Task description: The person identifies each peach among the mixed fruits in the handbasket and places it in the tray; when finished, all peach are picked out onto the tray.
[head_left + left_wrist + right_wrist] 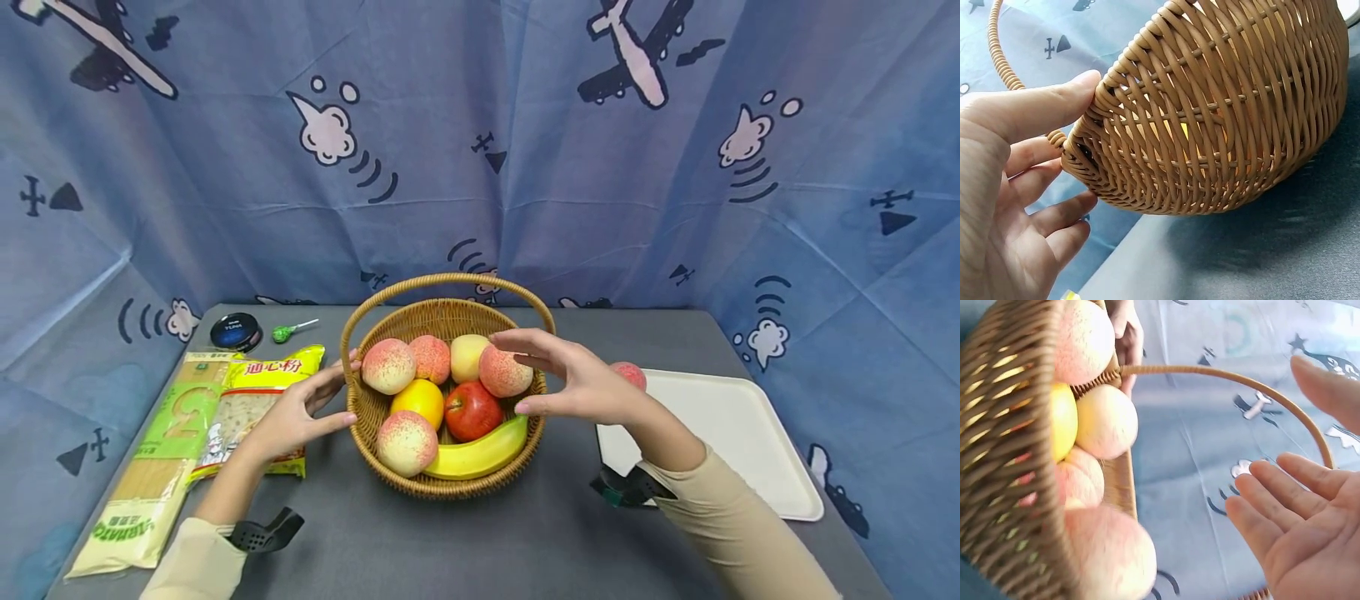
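A wicker basket (450, 492) with a tall arched handle stands in the middle of the table. It holds several peaches (407, 443), a red apple (473, 412), a yellow round fruit (419, 403) and a banana (480, 452). At the basket's left side my left hand (300, 417) holds the rim near the handle's foot, thumb on the front side and fingers behind. In the left wrist view the thumb (1054, 106) touches the woven edge. My right hand (581, 379) hovers at the right side, fingers spread; the right wrist view shows its palm apart from the fruit.
Left of the basket lie a long noodle pack (150, 467), a yellow pasta bag (243, 400), a dark round tin (236, 332) and a green lollipop (282, 333). A white tray (727, 433) lies at right, with a peach (630, 373) at its far left corner. A blue curtain (480, 167) hangs behind.
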Action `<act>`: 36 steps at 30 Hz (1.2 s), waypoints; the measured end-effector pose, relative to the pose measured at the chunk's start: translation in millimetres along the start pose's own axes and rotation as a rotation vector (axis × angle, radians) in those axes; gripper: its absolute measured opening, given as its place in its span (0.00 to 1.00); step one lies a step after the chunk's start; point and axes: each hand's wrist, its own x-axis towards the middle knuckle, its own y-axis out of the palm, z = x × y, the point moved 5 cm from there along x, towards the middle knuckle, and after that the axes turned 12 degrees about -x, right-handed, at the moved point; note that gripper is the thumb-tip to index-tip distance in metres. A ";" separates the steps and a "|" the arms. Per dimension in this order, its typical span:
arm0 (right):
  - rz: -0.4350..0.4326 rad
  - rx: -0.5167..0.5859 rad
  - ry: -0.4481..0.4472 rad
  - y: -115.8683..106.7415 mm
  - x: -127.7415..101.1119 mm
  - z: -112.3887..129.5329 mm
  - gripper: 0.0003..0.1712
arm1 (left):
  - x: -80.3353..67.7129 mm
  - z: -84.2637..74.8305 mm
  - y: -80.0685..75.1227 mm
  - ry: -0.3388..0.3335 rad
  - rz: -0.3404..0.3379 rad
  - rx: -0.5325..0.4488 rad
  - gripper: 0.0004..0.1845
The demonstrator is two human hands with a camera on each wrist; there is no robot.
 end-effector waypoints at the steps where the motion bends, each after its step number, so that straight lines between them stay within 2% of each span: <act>1: 0.028 0.017 0.001 1.9 7.2 0.9 0.40 | 0.1 -0.3 -0.1 -0.002 -0.002 -0.001 0.38; 8: 0.273 0.168 0.008 20.5 56.4 0.9 0.40 | 0.2 -1.4 0.7 0.008 0.005 0.001 0.37; 12: 0.397 0.176 -0.029 35.2 81.6 -2.0 0.40 | 0.0 -0.6 0.8 0.006 -0.001 0.014 0.37; 17: 0.551 0.165 -0.002 58.6 101.6 -6.9 0.36 | -0.2 0.6 0.3 -0.017 -0.009 0.040 0.38; 23: 0.695 0.142 0.018 84.8 115.3 -11.3 0.35 | -0.4 -1.5 0.9 -0.010 -0.014 0.025 0.39; 28: 0.816 0.123 0.047 104.2 117.4 -18.8 0.34 | -0.7 -2.3 2.4 0.019 -0.002 0.008 0.38; 31: 0.846 0.133 0.078 112.5 116.3 -22.6 0.34 | -0.5 -1.5 2.3 0.018 0.003 -0.002 0.37; 36: 0.844 0.105 0.088 119.5 115.6 -26.1 0.35 | -0.8 -0.1 -0.1 0.004 -0.001 0.012 0.38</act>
